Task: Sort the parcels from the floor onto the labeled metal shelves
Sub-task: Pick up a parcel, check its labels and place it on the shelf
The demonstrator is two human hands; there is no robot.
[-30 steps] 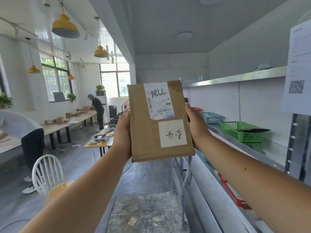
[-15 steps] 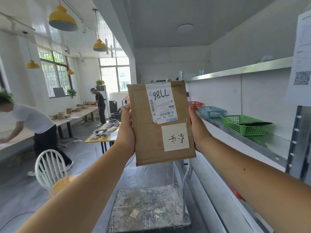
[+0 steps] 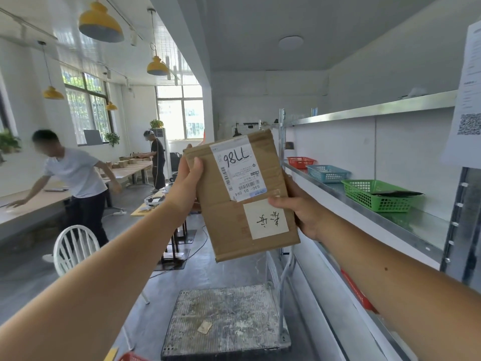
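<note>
Right hand closed on the lower right edge of the parcel, thumb lying over the front face just beside the small white sticker. Left hand closed on the upper left edge, thumb over the corner. Parcel held up in the centre of the frame, clear of everything, long axis nearly upright and leaning a little to the left at the top, printed label facing the camera upside down. Metal shelf at the right of the frame, just beyond the right hand, carrying a red basket, a blue basket and a green basket in a row. Right hand clearly nearer to the shelf than the left. Probably the reading step, before choosing a place. Next move likely toward the right side, led by the right hand, parcel tipped flat to slide in.
</note>
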